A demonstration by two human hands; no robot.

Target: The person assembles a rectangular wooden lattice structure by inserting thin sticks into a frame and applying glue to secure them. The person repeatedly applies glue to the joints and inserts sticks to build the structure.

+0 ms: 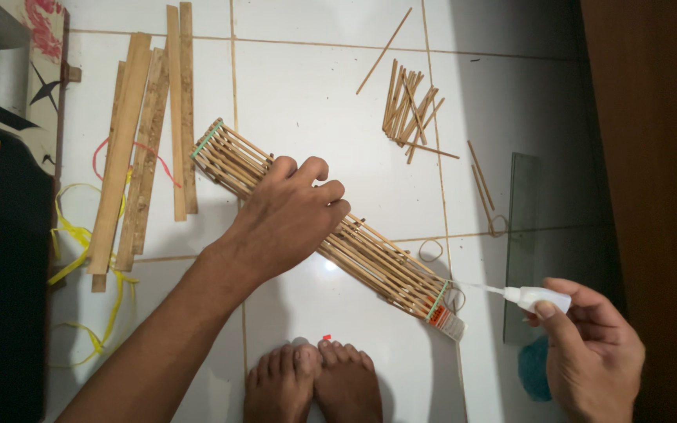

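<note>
Left hand (287,215) presses flat, fingers spread, on long bamboo-stick lattice frame (385,262), green-banded ends; right hand (589,352) pinches white glue bottle (538,298) near its end.

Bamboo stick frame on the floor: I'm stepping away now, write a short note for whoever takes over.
Left hand: pressing down on the middle of the bamboo stick frame, which lies diagonally on the white tile floor.
Right hand: holding a small white glue bottle, nozzle aimed at the frame's near end.
Green rubber bands bind both ends.
Spare thin sticks lie beyond; flat slats to the left.
Glue already applied: cannot tell.
</note>
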